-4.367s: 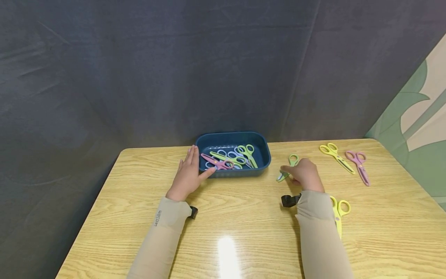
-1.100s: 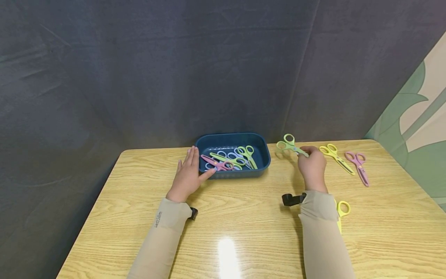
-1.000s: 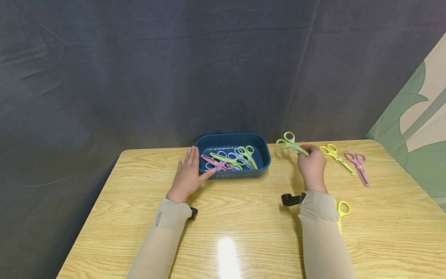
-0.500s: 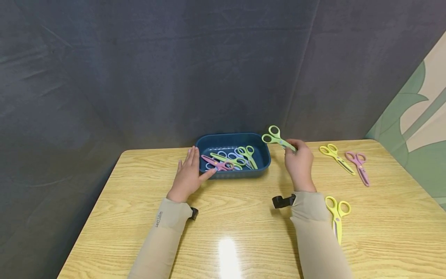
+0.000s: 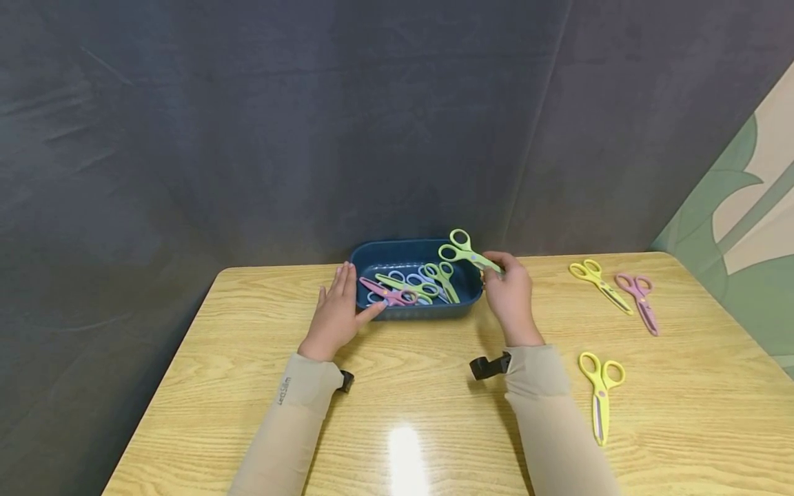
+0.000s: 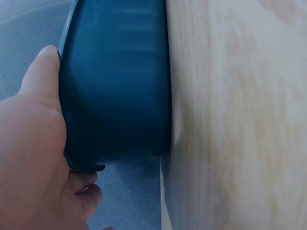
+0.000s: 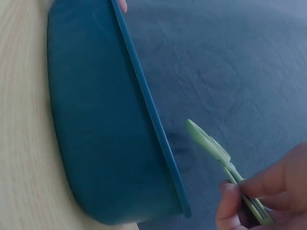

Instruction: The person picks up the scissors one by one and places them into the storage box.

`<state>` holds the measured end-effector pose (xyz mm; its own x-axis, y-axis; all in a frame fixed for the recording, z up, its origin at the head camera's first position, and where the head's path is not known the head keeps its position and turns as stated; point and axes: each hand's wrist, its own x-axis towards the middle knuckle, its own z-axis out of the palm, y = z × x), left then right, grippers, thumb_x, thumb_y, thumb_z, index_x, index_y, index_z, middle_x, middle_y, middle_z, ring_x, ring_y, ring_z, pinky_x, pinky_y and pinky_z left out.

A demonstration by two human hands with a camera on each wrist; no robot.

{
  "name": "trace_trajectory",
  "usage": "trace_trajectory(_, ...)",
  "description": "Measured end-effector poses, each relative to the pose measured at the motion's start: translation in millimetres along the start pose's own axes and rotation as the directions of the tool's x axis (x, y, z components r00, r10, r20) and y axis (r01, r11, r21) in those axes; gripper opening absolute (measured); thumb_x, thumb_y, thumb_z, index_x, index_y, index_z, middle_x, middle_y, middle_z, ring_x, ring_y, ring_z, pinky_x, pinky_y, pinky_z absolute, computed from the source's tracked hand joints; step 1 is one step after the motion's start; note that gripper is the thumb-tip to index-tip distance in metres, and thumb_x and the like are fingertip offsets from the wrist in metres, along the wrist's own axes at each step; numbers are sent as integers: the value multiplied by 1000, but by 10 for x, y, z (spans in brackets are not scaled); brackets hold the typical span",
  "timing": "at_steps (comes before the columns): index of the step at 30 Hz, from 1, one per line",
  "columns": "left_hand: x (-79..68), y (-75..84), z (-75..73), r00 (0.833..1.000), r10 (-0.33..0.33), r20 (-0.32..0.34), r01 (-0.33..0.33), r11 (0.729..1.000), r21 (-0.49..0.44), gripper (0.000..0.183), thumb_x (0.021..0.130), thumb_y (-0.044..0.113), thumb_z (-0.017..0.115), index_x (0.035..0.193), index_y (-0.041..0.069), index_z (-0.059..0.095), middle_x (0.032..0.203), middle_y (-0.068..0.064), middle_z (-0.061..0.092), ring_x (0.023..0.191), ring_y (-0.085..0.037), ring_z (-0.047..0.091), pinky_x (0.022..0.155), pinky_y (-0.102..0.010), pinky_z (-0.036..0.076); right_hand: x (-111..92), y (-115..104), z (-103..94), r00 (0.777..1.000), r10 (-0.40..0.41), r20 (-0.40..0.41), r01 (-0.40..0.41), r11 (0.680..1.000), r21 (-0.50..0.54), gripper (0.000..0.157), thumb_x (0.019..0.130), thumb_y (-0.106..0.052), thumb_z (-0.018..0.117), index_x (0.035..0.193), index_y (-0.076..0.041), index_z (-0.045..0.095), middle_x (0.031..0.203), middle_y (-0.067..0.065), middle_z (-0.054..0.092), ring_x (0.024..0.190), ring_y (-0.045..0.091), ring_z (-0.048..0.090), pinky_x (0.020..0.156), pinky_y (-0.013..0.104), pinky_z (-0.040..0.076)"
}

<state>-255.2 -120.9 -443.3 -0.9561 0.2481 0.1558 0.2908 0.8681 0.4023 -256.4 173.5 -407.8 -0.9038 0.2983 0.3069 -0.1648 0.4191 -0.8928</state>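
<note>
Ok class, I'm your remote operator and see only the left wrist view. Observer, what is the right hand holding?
Observer: The right hand pinches green scissors by the blade end.
Operator: How high are they?
Observer: The right wrist view shows them raised above the blue bin.
Operator: Anything lying on the table?
Observer: Yes, two yellow pairs and one pink pair of scissors.
</note>
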Motion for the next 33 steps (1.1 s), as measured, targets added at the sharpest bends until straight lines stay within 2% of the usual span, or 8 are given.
trace_trajectory(8,-15,-17,-13,1000,0,-2,0,1000,-13,100,99,61,53,161,-2,7,168,-20,6,156,-33,4,120,-63,10,-54,-38,131,996,22,86,-28,997,70,30,101,4,48,127,11,62,110,26,64,86,35,65,64,11,48)
trace_trajectory(15,-15,-15,-14,1000,-1,0,1,1000,-18,100,99,62,53,161,-2,6,168,-20,6,156,-33,5,120,-62,9,-94,-56,251,994,-10,110,2,997,72,29,100,5,50,126,9,63,110,26,65,80,26,67,63,12,48)
trace_trajectory(21,-6,-1,-13,1000,7,0,-7,1000,-19,101,99,62,53,161,-2,6,168,-20,6,156,-32,5,120,-63,10,-118,-43,311,991,-11,134,-1,996,86,29,100,5,50,125,10,63,111,27,65,89,40,66,63,12,47)
trace_trajectory(25,-4,-2,-3,1000,6,-6,-6,1000,-16,101,98,62,54,161,-2,7,168,-20,8,156,-33,6,120,-63,11,-125,-35,345,987,-17,159,6,998,70,29,101,3,50,126,8,63,109,27,65,90,41,67,61,14,46)
trace_trajectory(33,8,-14,1,1000,1,12,-1,1000,-9,100,99,63,52,161,0,5,169,-18,5,156,-30,3,121,-61,9,-100,-68,435,974,-80,210,87,996,-23,30,99,4,50,125,7,65,99,26,68,76,31,66,53,21,42)
